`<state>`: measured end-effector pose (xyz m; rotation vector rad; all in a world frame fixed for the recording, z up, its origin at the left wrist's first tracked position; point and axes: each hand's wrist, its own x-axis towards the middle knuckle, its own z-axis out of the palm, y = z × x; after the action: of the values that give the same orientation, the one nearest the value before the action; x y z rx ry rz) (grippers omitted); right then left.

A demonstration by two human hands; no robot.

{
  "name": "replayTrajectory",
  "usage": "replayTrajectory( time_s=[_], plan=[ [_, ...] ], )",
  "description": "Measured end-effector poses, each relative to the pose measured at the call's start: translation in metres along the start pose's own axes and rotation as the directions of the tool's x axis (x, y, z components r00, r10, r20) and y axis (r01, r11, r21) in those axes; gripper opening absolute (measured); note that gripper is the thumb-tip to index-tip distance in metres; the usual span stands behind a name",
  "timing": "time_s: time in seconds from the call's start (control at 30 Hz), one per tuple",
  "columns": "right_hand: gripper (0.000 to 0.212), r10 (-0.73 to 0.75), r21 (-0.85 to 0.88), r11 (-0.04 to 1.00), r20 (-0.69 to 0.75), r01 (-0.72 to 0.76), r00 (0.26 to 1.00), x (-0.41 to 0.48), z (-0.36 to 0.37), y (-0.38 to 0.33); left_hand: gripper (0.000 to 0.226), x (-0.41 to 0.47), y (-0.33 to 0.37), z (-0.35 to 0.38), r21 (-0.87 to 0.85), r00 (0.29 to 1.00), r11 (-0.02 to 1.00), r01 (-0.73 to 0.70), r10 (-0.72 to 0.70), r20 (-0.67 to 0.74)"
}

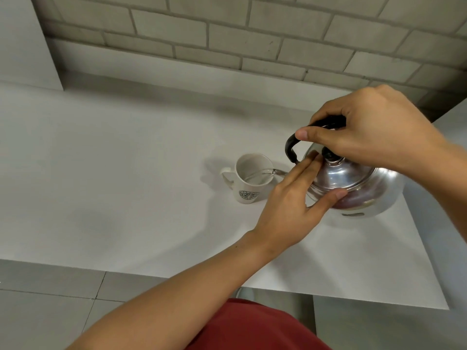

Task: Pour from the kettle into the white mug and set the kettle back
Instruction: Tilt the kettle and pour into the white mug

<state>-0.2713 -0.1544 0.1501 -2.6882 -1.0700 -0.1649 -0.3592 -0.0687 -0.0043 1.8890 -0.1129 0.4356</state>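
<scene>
White table (126,173), right hand (374,127) gripping kettle (358,183) handle, left hand (290,205) flat, steadying the lid; stream's hitting the mug (252,183) rim-side, could easily be splashing over.

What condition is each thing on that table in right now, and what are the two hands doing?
Kettle: tilted toward the mug, water running from its spout.
Kettle lid: on, left fingers pressed against it.
White mug: upright on the table, partly filled.
Right hand: closed around the black handle.
Left hand: flat, steadying the kettle.

A white table (126,173) meets a grey brick wall (227,34); the floor (50,299) looks tiled.
</scene>
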Motion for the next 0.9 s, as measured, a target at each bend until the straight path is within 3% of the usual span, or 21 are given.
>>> replayTrajectory(
  time_s=[0.63,0.9],
  plan=[
    [0.047,-0.051,-0.087,0.995,0.079,0.058,0.996,0.016,-0.018,-0.009,0.061,0.012,0.009,0.009,-0.152,0.996,0.987,0.044,-0.056,-0.073],
    [0.037,-0.050,-0.073,0.996,0.092,0.057,0.994,0.021,-0.022,-0.009,0.062,0.015,0.014,0.011,-0.156,0.992,0.984,0.089,-0.101,-0.070]
  ],
)
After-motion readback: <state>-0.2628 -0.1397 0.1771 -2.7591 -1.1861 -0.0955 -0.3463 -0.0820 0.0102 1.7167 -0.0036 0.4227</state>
